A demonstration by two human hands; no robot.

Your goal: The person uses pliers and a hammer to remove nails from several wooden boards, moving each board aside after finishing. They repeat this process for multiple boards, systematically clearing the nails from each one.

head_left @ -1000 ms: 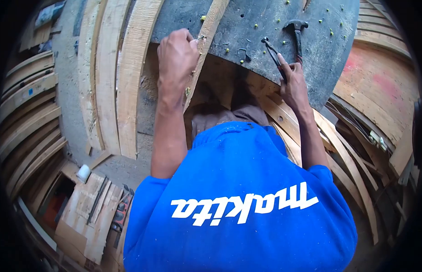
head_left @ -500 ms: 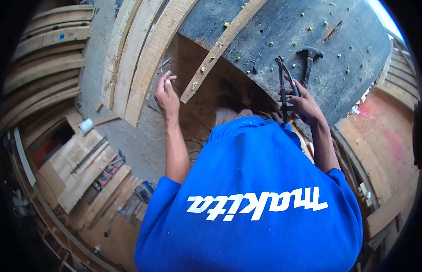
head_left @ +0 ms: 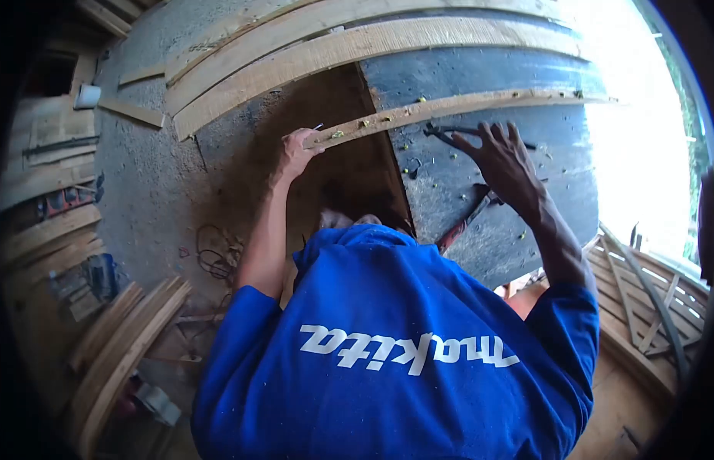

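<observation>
Working from the left, I am seeing one white roll [head_left: 87, 96] sitting near two offcuts [head_left: 132, 113] on the floor [head_left: 150, 184]. Below, a few curved pieces [head_left: 131, 353] are lying side by side. Three long boards [head_left: 388, 46] are sweeping across the top, beyond the hands.

My one left hand [head_left: 297, 155] is pinching the near end of a single strip [head_left: 453, 107], and one slim metal piece [head_left: 319, 126] is poking up from the same fingers. The strip is bowing slightly, its long axis running from the left hand up and away to the right; its left end is hanging over the dark gap, the rest is crossing above the one dark worktop [head_left: 487, 249]. At least three yellow-green lumps are showing along its left part.

One pair of pincers [head_left: 443, 133] is lying just on the near side of the strip, long axis running left to right, head pointing left, handles passing under the right hand [head_left: 504, 157]. That hand's fingers are spreading wide; whether they are touching the handles I cannot tell. One hammer [head_left: 466, 218] is resting nearer the body, its handle slanting down to the left.
</observation>
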